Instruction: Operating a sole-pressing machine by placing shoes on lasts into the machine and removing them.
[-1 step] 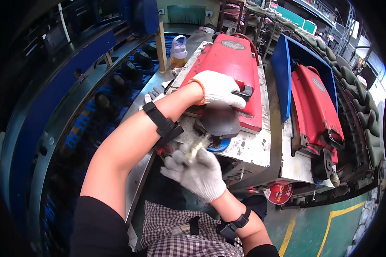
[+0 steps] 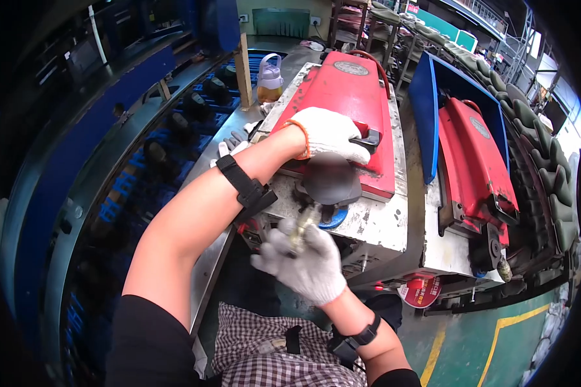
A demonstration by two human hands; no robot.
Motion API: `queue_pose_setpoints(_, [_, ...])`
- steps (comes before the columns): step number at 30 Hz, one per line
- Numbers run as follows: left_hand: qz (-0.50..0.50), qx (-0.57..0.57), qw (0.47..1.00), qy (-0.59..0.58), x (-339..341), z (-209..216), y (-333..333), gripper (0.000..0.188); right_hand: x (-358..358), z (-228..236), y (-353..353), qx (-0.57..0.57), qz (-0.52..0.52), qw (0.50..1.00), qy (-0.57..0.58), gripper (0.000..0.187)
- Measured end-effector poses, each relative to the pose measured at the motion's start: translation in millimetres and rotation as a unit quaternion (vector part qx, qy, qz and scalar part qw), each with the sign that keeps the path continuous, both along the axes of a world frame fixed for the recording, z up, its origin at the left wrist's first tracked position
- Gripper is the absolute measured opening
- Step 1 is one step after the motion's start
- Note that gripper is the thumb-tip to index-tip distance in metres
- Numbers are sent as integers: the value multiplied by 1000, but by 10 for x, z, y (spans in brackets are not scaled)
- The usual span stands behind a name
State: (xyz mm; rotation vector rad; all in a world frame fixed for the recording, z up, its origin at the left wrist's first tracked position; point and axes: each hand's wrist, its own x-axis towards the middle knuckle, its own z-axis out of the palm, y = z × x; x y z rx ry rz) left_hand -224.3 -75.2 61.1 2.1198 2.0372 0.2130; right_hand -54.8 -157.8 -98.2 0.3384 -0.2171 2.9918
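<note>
My left hand [image 2: 332,134], in a white knit glove with an orange cuff, grips the black handle [image 2: 370,137] at the near end of a red machine cover [image 2: 348,87]. Just below it is a dark, rounded part [image 2: 332,180], its top smeared. My right hand [image 2: 306,267], also gloved in white, is closed loosely around a pale yellowish wrapped lever handle [image 2: 301,227] in front of the machine. Motion blurs that handle and the fingertips. A blue ring-shaped piece [image 2: 334,218] shows under the dark part.
A second red-covered machine [image 2: 478,151] with a blue side panel [image 2: 426,116] stands to the right. On the left runs a rack [image 2: 155,155] with dark shapes on blue holders. A bottle [image 2: 269,79] stands on the metal ledge. Dark padded pieces [image 2: 549,155] line the far right.
My right hand and the wrapped handle have shifted slightly to the right, and the handle stands more upright. My left hand stays in place on the black handle.
</note>
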Motion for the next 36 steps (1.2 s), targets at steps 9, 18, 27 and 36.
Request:
queue_pose_setpoints(9, [-8,129,991,22,-23,-202,8,66,1469,227,819,373,-323,828,-265,70])
queue_pose_setpoints(18, [90,194,884,-416,377,-60,93,29,3805,705,2131,623,-519,-99,-577,28])
queue_pose_setpoints(27, [-159,124,975,-95,1756,-36,529,51,3741,515,1375,605,-431,-58,-667,42])
queue_pose_setpoints(36, [-248,195,949,21,2256,-386,931,55,3461,935,1012,685,-466,144,-541,36])
